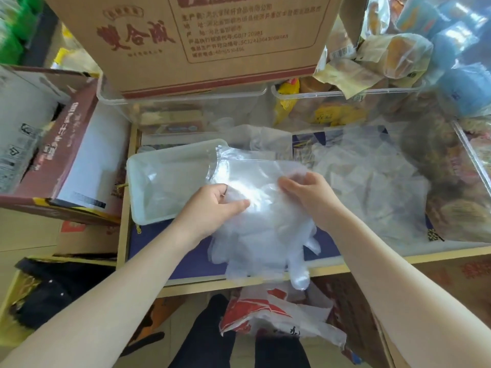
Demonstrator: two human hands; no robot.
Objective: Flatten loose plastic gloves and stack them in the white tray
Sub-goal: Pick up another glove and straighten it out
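Observation:
A bundle of clear plastic gloves [261,229] hangs between both hands above the dark blue table surface, its fingers drooping over the front edge. My left hand [216,205] grips the bundle's left side, thumb on top. My right hand [309,193] pinches its upper right part. The cuffs of the gloves reach over the right end of the white tray [148,181], which lies to the left and holds some flat clear plastic. More loose gloves [369,181] lie in a heap to the right.
A big cardboard box [202,41] stands on clear bins [183,107] at the back. Snack packets [377,62] pile up at the back right. Cartons [61,155] crowd the left. A red-and-white plastic bag [276,317] lies below the table's front edge.

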